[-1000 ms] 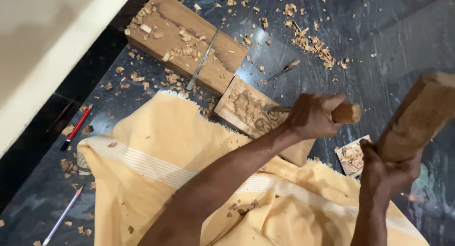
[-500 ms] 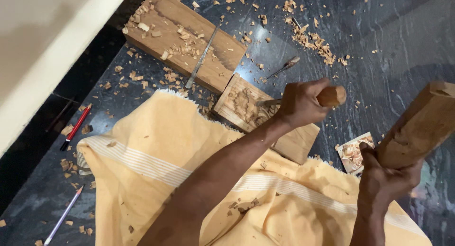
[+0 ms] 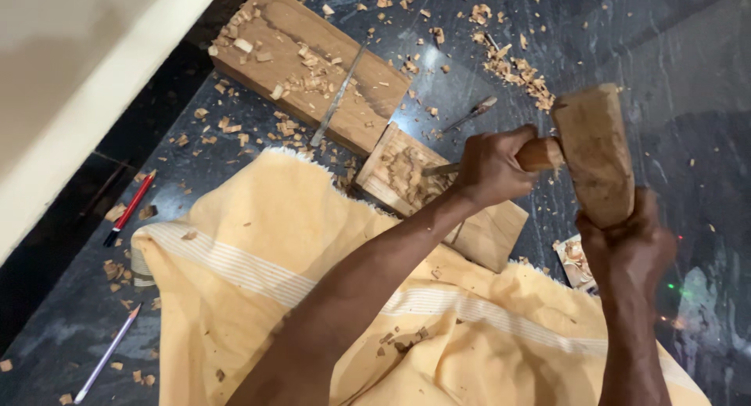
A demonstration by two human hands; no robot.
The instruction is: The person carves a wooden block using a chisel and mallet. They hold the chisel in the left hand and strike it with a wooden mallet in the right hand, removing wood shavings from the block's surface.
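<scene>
The left hand (image 3: 489, 167) is closed around the rounded wooden handle of a chisel (image 3: 501, 159). The chisel's long axis runs nearly level across the view, its metal blade pointing left into the carved recess of a small wooden block (image 3: 407, 175), its handle end pointing right. The right hand (image 3: 626, 249) is closed around the lower end of a wooden mallet (image 3: 594, 152), a thick, rough-faced billet of pale brown wood held nearly upright in the view. The mallet's side face sits against the butt of the chisel handle. The carved block lies just left of the left hand, its recess rough and filled with chips, and it rests partly on a yellow cloth (image 3: 258, 281) with pale woven stripes. A larger wooden plank (image 3: 313, 70), flat and rectangular, lies beyond it on the dark stone floor (image 3: 688, 77), with a thin metal tool (image 3: 338, 97) lying across it. Wood chips (image 3: 508, 62) are scattered around.
</scene>
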